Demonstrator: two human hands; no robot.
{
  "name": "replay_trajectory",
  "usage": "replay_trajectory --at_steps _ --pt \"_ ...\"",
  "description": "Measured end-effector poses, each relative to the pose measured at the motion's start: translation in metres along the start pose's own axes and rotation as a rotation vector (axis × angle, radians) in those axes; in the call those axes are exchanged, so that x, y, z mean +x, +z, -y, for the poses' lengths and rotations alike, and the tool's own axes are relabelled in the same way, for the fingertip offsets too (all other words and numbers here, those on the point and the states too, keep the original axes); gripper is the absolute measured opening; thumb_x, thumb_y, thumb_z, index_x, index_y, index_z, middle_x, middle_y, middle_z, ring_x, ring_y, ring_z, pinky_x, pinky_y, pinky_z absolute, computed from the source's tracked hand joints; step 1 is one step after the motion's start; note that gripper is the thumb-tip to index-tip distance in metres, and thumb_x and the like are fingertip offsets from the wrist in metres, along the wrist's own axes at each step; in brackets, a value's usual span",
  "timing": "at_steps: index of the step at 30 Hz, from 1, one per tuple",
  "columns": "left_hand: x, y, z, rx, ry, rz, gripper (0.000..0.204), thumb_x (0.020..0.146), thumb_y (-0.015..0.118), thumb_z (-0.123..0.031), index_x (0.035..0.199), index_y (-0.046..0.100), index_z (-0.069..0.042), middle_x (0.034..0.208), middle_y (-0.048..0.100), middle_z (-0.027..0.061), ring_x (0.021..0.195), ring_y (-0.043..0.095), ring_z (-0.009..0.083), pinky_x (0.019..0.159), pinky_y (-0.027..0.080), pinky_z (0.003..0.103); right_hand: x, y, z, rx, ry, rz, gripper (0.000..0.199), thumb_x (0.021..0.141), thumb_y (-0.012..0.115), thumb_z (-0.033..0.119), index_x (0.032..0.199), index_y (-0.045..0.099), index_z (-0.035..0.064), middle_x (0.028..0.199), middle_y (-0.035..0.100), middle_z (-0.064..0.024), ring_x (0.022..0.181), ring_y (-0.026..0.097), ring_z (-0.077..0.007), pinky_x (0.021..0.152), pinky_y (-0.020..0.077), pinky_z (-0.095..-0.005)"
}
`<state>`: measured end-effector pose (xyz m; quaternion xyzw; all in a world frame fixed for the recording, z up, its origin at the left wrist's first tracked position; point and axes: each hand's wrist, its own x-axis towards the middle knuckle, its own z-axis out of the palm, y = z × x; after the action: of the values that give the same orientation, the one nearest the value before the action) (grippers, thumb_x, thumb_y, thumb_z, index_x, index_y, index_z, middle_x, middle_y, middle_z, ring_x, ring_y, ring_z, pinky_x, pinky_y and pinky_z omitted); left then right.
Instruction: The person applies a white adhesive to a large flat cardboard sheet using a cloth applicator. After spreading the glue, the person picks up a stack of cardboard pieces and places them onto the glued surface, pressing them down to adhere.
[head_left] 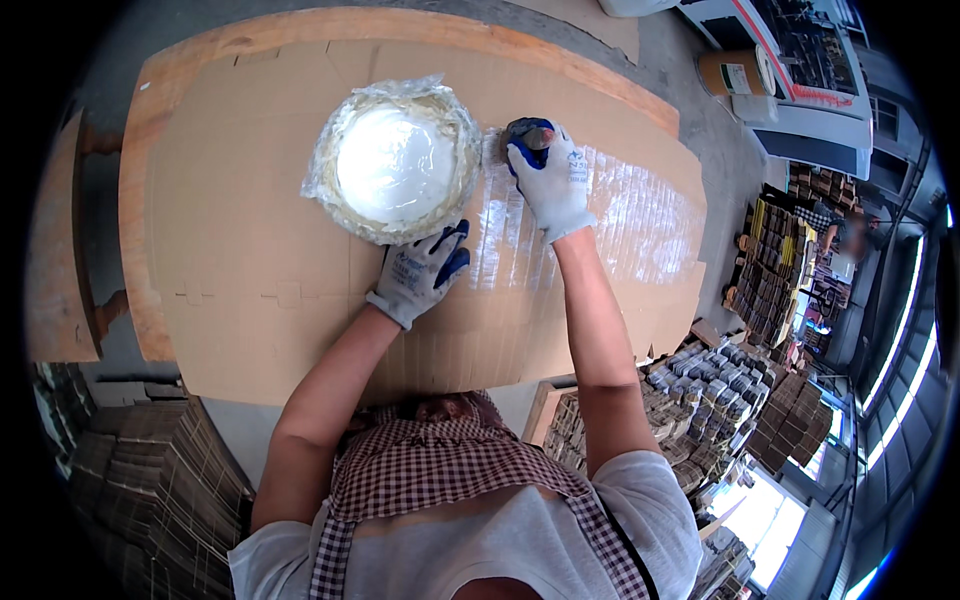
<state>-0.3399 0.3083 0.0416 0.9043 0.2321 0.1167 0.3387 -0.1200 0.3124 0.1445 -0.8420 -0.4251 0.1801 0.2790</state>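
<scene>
A round basin (391, 165) wrapped in clear plastic, with a glossy white filling, stands on a cardboard sheet (250, 240). Beside its near rim is my left hand (415, 275) in a white glove with blue-coated fingers. Its fingers are spread and hold nothing. Right of the basin, my right hand (550, 180), gloved alike, is closed round a dark tool with a rounded, brownish knob (538, 138). Its lower part is hidden, so I cannot tell its exact kind. Shiny whitish streaks (630, 215) run across the cardboard under and right of this hand.
A wooden tabletop (135, 210) shows round the cardboard. Stacks of brown cardboard pieces (160, 470) stand at lower left, and several bundles (710, 400) at right. A brown drum (735, 73) stands at far right, near a white machine (815, 140). Another person (830, 235) is in the right background.
</scene>
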Motion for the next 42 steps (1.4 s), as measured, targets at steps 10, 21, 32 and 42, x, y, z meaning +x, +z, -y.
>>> replay_trajectory --at_steps 10,21,32,42 --pt "-0.001 0.001 0.000 0.043 -0.005 -0.013 0.046 0.095 0.057 -0.035 0.133 0.059 -0.009 0.140 0.055 0.0117 0.126 0.055 0.0300 0.108 0.040 0.047 -0.023 -0.003 0.001 0.069 0.042 0.040 0.037 0.083 0.072 0.019 0.113 0.062 0.0007 0.109 0.066 -0.0197 0.101 0.064 -0.0376 0.089 0.0509 -0.0419" --pt "0.002 0.003 0.000 -0.009 0.007 -0.069 0.042 0.098 0.054 -0.035 0.131 0.060 -0.010 0.134 0.060 0.0110 0.122 0.058 0.0283 0.104 0.044 0.045 -0.081 0.005 -0.008 0.080 0.093 0.066 0.039 0.085 0.072 0.020 0.116 0.061 0.0007 0.108 0.067 -0.0196 0.099 0.065 -0.0369 0.088 0.0520 -0.0410" --pt "0.003 0.001 -0.002 0.024 0.028 -0.132 0.040 0.099 0.054 -0.034 0.130 0.062 -0.010 0.125 0.066 0.0101 0.115 0.062 0.0257 0.100 0.046 0.042 -0.129 -0.005 -0.004 0.057 0.062 0.093 0.036 0.084 0.073 0.018 0.114 0.061 0.0029 0.111 0.064 -0.0185 0.100 0.063 -0.0376 0.087 0.0512 -0.0422" --pt "0.004 0.001 -0.003 0.069 0.048 -0.155 0.040 0.098 0.056 -0.032 0.130 0.062 -0.010 0.125 0.067 0.0107 0.113 0.063 0.0265 0.099 0.047 0.041 -0.172 0.005 -0.005 0.056 0.019 0.106 0.035 0.083 0.072 0.013 0.115 0.061 0.0061 0.115 0.064 -0.0161 0.102 0.063 -0.0379 0.088 0.0515 -0.0427"
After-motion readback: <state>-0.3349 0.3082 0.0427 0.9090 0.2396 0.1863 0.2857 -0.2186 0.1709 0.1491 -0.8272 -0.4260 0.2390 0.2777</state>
